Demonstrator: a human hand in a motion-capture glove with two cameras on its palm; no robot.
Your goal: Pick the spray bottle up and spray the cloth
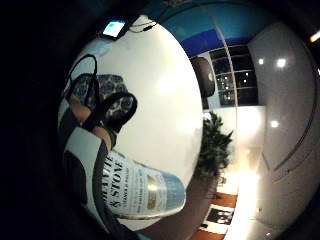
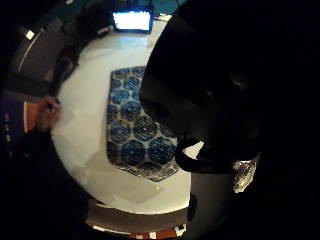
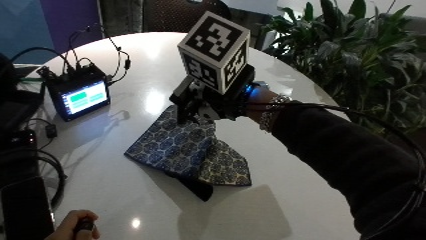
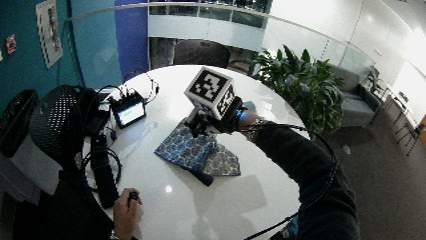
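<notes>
A round white table (image 3: 166, 210) fills most of the outside view, and a blue patterned cloth (image 3: 183, 150) is spread flat near the centre of the frame, with one folded corner pointing toward the lower right. The gloved right hand (image 3: 206, 102) is held just above the upper edge of the cloth, slightly above the middle of the frame, with the dark sleeve (image 3: 339, 150) running off to the lower right and a bracelet (image 3: 269, 112) seen at the wrist. The spray bottle (image 1: 140, 187) is gripped in that hand: in the little finger side palm view its labelled white body lies close against the palm, with fingers wrapped round it, and the cloth is seen beyond it on the table. In the outside view the bottle is mostly hidden by the hand. A small screen (image 3: 81, 97) with cables stands on the table at the upper left of the frame. The bare hand (image 3: 73, 227) rests on the table at the lower left edge, closed on a small dark object that cannot be made out. Leafy plants (image 3: 346, 55) fill the upper right.
</notes>
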